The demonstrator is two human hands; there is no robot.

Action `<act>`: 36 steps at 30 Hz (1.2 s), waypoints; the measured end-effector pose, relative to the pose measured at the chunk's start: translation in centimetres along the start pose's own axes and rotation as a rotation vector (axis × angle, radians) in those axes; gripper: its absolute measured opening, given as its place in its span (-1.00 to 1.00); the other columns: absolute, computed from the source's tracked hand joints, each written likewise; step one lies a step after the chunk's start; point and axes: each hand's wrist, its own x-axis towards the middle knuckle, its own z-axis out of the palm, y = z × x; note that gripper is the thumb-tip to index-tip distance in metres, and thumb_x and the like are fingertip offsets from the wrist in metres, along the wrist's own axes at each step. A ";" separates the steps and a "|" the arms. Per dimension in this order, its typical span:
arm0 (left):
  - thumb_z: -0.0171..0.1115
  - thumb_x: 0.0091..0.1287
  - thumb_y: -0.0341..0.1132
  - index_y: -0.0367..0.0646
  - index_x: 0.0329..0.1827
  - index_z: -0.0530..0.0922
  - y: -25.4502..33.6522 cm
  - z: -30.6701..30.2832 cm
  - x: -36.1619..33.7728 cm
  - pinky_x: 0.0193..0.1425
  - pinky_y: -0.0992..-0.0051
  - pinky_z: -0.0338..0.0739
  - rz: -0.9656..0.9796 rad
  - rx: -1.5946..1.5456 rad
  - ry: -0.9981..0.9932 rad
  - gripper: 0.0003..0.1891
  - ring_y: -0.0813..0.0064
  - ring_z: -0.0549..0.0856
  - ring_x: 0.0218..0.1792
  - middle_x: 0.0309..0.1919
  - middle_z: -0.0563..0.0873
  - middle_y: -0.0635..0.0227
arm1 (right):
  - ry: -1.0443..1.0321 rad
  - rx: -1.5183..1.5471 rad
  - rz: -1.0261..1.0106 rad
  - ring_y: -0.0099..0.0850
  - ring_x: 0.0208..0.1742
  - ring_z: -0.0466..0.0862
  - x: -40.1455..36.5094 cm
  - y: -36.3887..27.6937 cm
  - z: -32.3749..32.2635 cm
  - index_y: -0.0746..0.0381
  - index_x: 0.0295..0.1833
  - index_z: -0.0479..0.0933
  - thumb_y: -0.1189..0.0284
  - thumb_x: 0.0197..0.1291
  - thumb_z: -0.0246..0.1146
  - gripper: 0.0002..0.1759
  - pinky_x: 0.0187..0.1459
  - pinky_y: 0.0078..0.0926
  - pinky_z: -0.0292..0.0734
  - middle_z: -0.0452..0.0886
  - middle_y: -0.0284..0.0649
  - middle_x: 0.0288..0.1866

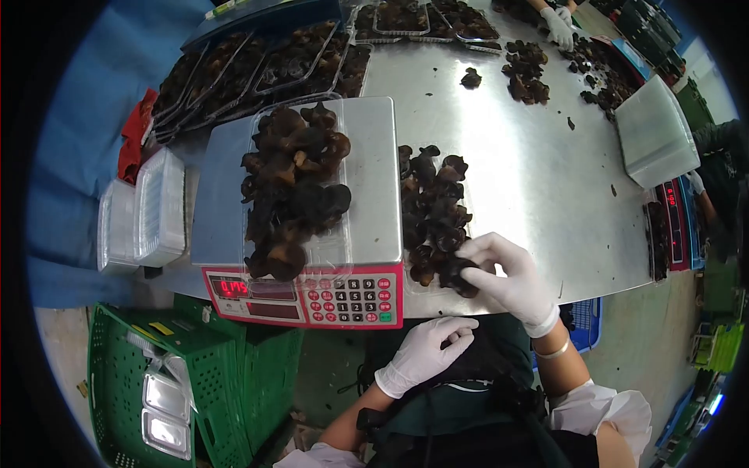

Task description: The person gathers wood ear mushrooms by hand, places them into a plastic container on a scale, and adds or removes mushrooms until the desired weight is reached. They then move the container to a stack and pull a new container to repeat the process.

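Note:
My right hand [511, 282], in a white glove, pinches a dark wood ear mushroom [459, 278] at the near end of a clear tray [437, 287]. More wood ear mushrooms [433, 199] fill this tray, just right of the scale. My left hand [433, 352], also gloved, hovers in front of my body below the table edge, its fingers curled together with nothing visible in them. On the scale [374, 195] lies another clear tray [340, 261] heaped with wood ear mushrooms [292, 187]. The scale's red display [232, 288] appears to read 0.175.
Filled trays [257, 70] line the table's back left. Stacked empty trays [160, 207] stand left of the scale; green crates [168, 374] sit below. Loose mushrooms [527, 72] lie at the back. A co-worker's gloved hand [558, 27] is far right, near another tray stack [655, 132].

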 end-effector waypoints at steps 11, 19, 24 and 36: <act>0.30 0.39 -0.38 -0.20 0.08 0.68 -0.4 0.1 0.1 -0.10 0.48 0.67 -0.055 0.018 -0.027 -0.76 0.40 0.79 -0.25 -0.18 0.80 0.23 | 0.295 -0.401 -0.211 -0.48 -0.33 0.60 9.6 2.2 1.0 0.17 -0.01 0.61 0.47 0.15 0.41 -0.72 -0.22 -0.54 0.54 0.58 -0.31 -0.32; 0.27 0.43 -0.36 -0.21 0.11 0.68 -0.9 -0.4 1.1 -0.02 0.48 0.66 0.025 0.057 -0.046 -0.75 0.41 0.82 -0.17 -0.19 0.83 0.21 | 0.416 -0.316 -0.336 -0.36 -0.33 0.60 7.4 1.8 0.6 0.15 -0.10 0.66 0.44 0.20 0.38 -0.84 -0.22 -0.40 0.54 0.57 -0.26 -0.33; 0.27 0.44 -0.30 -0.15 0.10 0.68 -0.8 -0.4 0.2 -0.05 0.44 0.68 -0.068 -0.014 -0.046 -0.75 0.33 0.82 -0.20 -0.18 0.82 0.20 | 0.413 -0.076 -0.289 -0.66 -0.43 0.42 4.1 1.2 1.3 0.23 -0.03 0.67 0.51 0.32 0.31 -0.85 -0.33 -0.63 0.40 0.60 -0.35 -0.29; 0.25 0.44 -0.34 -0.21 0.07 0.69 -0.3 0.4 0.7 0.05 0.41 0.65 -0.012 0.090 0.025 -0.77 0.30 0.82 -0.12 -0.15 0.82 0.19 | 0.305 -0.020 -0.221 -0.54 -0.15 0.66 0.1 1.6 1.5 0.27 -0.04 0.69 0.49 0.38 0.26 -0.86 -0.06 -0.58 0.55 0.72 -0.28 -0.11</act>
